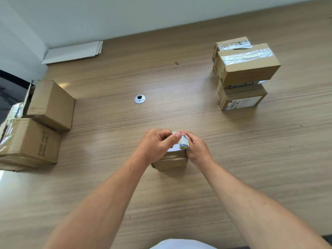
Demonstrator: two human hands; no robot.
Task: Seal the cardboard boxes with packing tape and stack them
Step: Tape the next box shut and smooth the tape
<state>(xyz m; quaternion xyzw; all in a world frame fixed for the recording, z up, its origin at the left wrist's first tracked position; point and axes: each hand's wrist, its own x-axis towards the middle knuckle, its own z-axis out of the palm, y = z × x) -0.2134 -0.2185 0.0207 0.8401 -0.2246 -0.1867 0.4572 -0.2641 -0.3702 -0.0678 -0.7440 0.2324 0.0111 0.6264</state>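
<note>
Head view: both hands meet at the centre of the frame, just above a small cardboard box (171, 163) that stands on the wooden surface (100, 186). The left hand (155, 145) and the right hand (197, 149) both grasp a roll of packing tape (182, 143). The fingers are curled round its rim, and the left thumb lies on the white outer face. The roll hides the top of the small box, so whether its flaps are closed cannot be told.

At 2 o'clock a stack of taped boxes (248, 69) stands well apart from the hands, its top box set crooked and overhanging the ones below. At 9 o'clock, by the left edge of the surface, an open box (53, 105) with raised flaps touches a printed box (34, 144) just nearer. At 11 o'clock flat white sheets (73, 53) lie against the wall (125, 17), along the far edge. A round cable grommet (139, 99) sits at 12 o'clock, between the hands and the wall.

Bare wood runs wide between the left boxes and the stack, and across the whole near half under the forearms.
</note>
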